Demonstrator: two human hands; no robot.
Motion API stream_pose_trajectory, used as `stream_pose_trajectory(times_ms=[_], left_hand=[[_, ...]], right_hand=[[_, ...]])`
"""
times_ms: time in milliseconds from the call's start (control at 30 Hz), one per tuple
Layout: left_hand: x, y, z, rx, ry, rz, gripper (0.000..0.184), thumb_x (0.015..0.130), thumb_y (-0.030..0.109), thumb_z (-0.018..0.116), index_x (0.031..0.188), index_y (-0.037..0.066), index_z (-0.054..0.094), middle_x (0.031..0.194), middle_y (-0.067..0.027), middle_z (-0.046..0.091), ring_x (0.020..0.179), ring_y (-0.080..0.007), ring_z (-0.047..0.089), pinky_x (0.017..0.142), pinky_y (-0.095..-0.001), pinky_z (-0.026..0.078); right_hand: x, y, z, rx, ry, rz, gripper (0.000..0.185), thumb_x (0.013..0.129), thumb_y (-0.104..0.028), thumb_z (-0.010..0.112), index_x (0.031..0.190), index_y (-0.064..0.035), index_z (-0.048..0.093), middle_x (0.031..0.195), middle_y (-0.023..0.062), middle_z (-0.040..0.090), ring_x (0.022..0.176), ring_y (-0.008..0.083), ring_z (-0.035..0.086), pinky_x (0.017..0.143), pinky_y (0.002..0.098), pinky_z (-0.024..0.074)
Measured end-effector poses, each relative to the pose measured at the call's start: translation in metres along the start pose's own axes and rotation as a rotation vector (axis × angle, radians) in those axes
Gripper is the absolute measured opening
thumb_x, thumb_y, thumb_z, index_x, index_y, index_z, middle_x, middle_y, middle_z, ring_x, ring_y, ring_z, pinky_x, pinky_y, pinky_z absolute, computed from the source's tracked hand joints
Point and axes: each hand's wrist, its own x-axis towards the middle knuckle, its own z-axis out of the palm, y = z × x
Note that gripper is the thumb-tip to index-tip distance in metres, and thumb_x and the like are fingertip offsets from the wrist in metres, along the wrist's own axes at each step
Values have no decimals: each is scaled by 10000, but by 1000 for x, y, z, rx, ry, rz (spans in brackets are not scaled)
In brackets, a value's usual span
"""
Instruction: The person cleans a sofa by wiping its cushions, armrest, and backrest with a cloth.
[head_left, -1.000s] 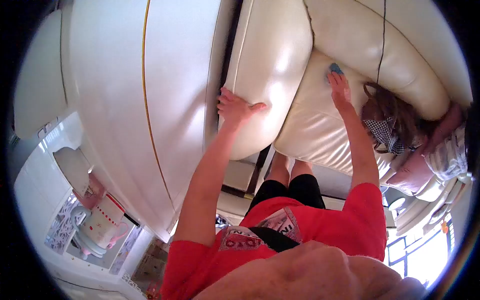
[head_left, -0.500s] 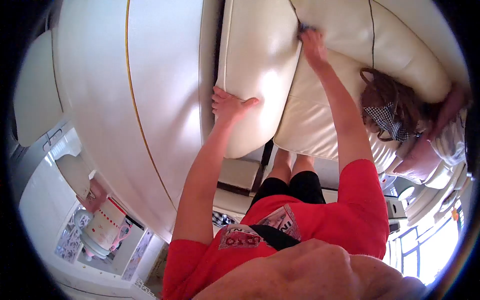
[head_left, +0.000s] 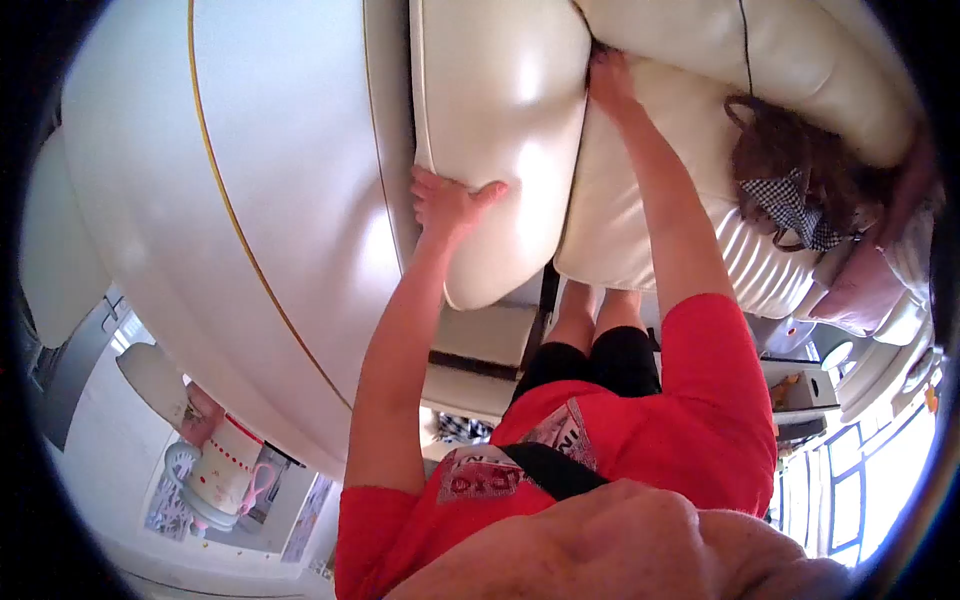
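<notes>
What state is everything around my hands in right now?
Left hand: open, laid on the sofa armrest
Right hand: reaching into the sofa corner, fingertips unclear
Sofa armrest: smooth, shiny
Sofa seat: creased toward the front edge
Brown handbag: resting on the seat, one handle looped up
Checked fabric: bunched against the handbag

I wear a red T-shirt (head_left: 620, 430) with short sleeves, and a black strap (head_left: 550, 470) slants across its front. Beside the strap, on either side, sit greyish printed patches with block letters, too distorted for me to read whole. Beyond the strap are my black shorts (head_left: 622, 362), close-fitting, ending around the knees. My left hand (head_left: 447, 207) and right hand (head_left: 611, 84) are bare, as are my forearms.
</notes>
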Motion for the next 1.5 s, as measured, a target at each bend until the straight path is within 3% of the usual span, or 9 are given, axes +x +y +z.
stream_pose_trajectory(times_ms=[200,267,667,767,833,933,1033,1133,1500], left_hand=[[12,-6,14,94,107,32,1449,513,696,732,1352,-127,-116,1363,-347,176,1225,-460,326,1015,-495,298],[8,-2,9,99,75,15,1446,528,702,720,1349,-129,-131,1372,-347,164,1229,-458,324,1017,-496,298],[24,-15,15,115,83,73,1467,508,736,707,1355,-104,-147,1389,-327,133,1254,-450,283,1027,-501,290],[8,-1,2,74,38,6,1474,501,736,712,1356,-103,-147,1388,-322,141,1258,-448,278,1027,-502,290],[19,-7,9,75,49,22,1466,509,728,714,1357,-102,-147,1388,-322,141,1261,-448,274,1027,-500,291],[17,-6,10,89,57,16,1457,522,718,716,1355,-104,-151,1389,-321,142,1264,-448,271,1026,-492,294],[9,0,5,88,79,23,1452,532,714,712,1352,-105,-161,1388,-321,146,1263,-451,274,1025,-485,298],[20,-7,14,102,92,40,1438,549,718,696,1349,-105,-170,1389,-328,140,1260,-456,278,1027,-485,298],[23,-16,12,174,52,174,1432,580,784,607,1300,-205,-137,1403,-398,-18,1320,-481,135,1072,-519,187]], right_hand=[[-71,-28,51,593,-152,267,331,823,-141,443,1099,-1,560,1179,168,552,1192,332,426,1050,433,301],[-138,-53,46,-37,-132,-194,359,823,-136,443,1130,7,561,1185,178,546,1265,306,366,1108,445,198],[-320,-126,49,237,-85,-335,241,740,-111,510,923,-46,655,969,99,616,1090,273,472,1057,433,275],[-330,-128,41,543,-384,-407,217,737,-76,526,911,-60,654,903,117,621,1000,304,520,937,447,391],[-313,-125,11,795,-466,72,161,758,-69,532,878,-48,636,834,147,604,873,340,551,782,461,455],[-234,-98,-52,969,176,230,130,765,-127,567,802,-2,566,804,191,569,803,364,551,696,460,448],[-123,-83,-130,994,243,214,259,803,-239,600,932,-14,597,948,191,574,771,331,557,670,390,457],[-43,-123,-118,812,524,210,499,835,-345,570,1203,-22,473,1349,280,337,1246,450,306,1022,471,281],[-309,-207,22,1347,134,670,609,928,-271,433,1383,56,196,1430,298,181,1339,421,177,1100,449,163]])
